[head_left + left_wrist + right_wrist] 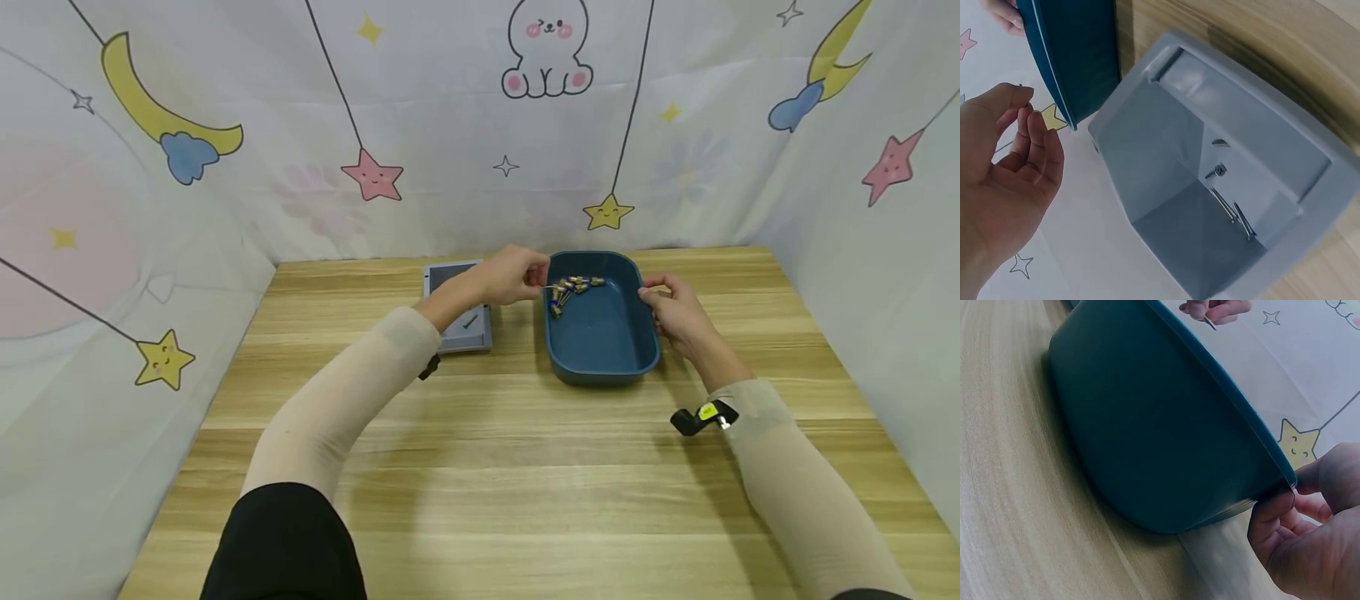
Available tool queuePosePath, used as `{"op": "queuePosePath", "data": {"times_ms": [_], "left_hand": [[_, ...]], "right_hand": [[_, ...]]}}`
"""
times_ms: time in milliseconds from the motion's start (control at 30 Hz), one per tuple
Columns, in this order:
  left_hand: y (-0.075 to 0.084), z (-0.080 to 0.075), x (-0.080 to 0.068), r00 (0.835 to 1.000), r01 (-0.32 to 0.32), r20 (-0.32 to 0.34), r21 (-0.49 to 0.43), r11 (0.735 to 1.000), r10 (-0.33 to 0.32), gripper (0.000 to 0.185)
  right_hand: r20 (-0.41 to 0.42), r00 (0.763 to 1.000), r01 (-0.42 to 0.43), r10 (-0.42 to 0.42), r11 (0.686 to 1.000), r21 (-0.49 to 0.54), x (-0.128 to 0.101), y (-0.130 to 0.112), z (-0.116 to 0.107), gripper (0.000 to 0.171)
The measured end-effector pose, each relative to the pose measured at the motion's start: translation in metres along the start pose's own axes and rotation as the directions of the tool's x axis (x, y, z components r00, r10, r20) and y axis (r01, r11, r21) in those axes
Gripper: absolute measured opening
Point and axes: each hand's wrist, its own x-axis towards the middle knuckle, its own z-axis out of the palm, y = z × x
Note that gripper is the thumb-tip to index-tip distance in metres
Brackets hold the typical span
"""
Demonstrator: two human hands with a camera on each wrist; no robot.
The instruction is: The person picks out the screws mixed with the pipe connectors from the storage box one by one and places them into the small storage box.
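Pale fabric printed with moons, stars and a rabbit walls in the light wooden tabletop (525, 467) on three sides. Near its far edge, about midway across, sits a deep blue oval plastic tub (600, 333), and a small cluster of short metal bits with coloured bands (572, 290) lies in the tub's far left corner. Just left of the tub stands a shallow grey rectangular plastic tray (1222, 206) with a few thin screws or pins (1229, 206) on its floor.

The right hand (675, 312) pinches the tub's right rim, thumb on top and fingers curled beneath, which looks like a steadying grip so the tub does not slide. The left hand (513, 275) hovers at the tub's far left rim, between tub and tray, thumb and forefinger pressed together on a thin metal pin (1209, 323); the remaining fingers curl loosely. Held so finely at its end, the pin stays clear of the cluster and the tray is only a short reach away.
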Motion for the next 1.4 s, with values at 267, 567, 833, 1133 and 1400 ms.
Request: {"op": "queuePosePath", "data": {"times_ms": [267, 567, 833, 1133, 1400], "left_hand": [[-0.002, -0.007, -0.007, 1.0, 0.0, 0.002, 0.018, 1.0, 0.0, 0.008], [-0.004, -0.015, -0.017, 1.0, 0.006, 0.016, 0.05, 0.999, -0.006, 0.009], [-0.015, -0.018, -0.026, 1.0, 0.023, 0.02, 0.056, 0.998, -0.024, 0.01], [-0.022, -0.026, -0.035, 0.999, 0.039, -0.009, 0.03, 0.999, -0.039, 0.013], [-0.022, -0.031, -0.04, 0.999, 0.034, -0.007, 0.065, 0.997, -0.034, 0.014]], "right_hand": [[-0.005, 1.0, 0.007, -0.007, 1.0, -0.005, 0.0, 0.0, 0.0, 0.03], [-0.007, 1.0, 0.003, -0.003, 1.0, 0.007, 0.0, 0.001, 0.001, 0.03], [-0.006, 1.0, 0.005, -0.005, 1.0, 0.003, -0.001, 0.0, 0.001, 0.031], [-0.002, 1.0, -0.003, 0.003, 1.0, -0.002, -0.004, -0.003, 0.002, 0.032], [-0.005, 1.0, -0.009, 0.009, 1.0, 0.002, -0.008, -0.009, 0.004, 0.03]]}}
